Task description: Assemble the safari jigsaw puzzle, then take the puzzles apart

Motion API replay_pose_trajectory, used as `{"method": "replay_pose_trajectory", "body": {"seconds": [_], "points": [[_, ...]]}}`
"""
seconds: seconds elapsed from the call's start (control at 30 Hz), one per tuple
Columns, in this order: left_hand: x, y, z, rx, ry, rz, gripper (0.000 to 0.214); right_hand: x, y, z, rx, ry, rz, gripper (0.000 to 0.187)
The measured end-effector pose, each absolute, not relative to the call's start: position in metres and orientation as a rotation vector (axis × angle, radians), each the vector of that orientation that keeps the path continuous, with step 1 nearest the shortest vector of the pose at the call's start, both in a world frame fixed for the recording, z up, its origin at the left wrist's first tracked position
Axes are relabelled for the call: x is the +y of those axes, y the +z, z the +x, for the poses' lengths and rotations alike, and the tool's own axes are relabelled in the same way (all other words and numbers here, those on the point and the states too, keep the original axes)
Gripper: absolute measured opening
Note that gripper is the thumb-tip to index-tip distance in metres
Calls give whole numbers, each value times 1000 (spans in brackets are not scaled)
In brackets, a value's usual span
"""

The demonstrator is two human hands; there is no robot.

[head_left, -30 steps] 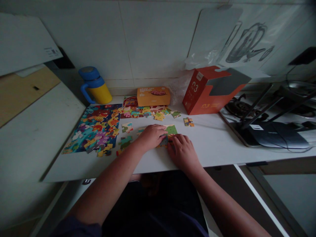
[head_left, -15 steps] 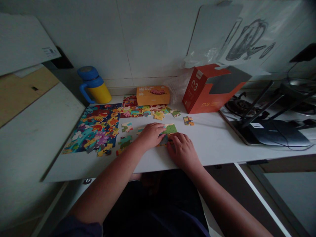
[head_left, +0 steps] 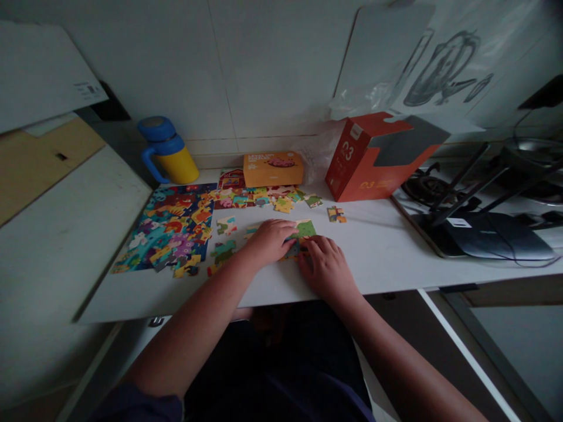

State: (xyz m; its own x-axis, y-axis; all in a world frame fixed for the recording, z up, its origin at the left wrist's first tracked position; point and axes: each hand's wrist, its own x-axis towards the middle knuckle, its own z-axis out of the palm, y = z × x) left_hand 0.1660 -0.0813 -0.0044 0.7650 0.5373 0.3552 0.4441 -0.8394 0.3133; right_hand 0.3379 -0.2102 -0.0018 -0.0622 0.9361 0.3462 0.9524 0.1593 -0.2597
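Observation:
On the white countertop, puzzle pieces (head_left: 305,228) with green on them lie partly joined between my two hands. My left hand (head_left: 273,239) rests on their left side, with its fingers bent and gripping the edge. From the right, my right hand (head_left: 324,261) closes its fingertips on a puzzle piece at the lower edge; the fingers cover most of it. Left of my left hand lie loose pieces, among them a green one (head_left: 224,251) and a pale one (head_left: 226,225). A single orange and blue piece (head_left: 336,214) lies apart, beyond my right hand.
A colourful puzzle sheet (head_left: 162,228) with several pieces on it lies at the left. Behind stand a blue and yellow jug (head_left: 171,153), an orange puzzle box (head_left: 273,170) and a larger red-orange box (head_left: 373,161). A black router (head_left: 492,234) sits near the stove at the right.
Both hands stay almost in place over the puzzle pieces, with only a very slight shift of the fingers. The other things have not moved.

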Motion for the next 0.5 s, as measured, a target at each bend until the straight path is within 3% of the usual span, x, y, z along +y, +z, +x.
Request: {"method": "replay_pose_trajectory", "body": {"seconds": [0.27, 0.5], "points": [[-83, -3, 167, 792, 640, 2736, 35, -209, -3, 339, -2024, -22, -1745, 29], [-82, -4, 166, 806, 682, 2745, 27, -209, -3, 339, -2013, -15, -1755, 26]]}}
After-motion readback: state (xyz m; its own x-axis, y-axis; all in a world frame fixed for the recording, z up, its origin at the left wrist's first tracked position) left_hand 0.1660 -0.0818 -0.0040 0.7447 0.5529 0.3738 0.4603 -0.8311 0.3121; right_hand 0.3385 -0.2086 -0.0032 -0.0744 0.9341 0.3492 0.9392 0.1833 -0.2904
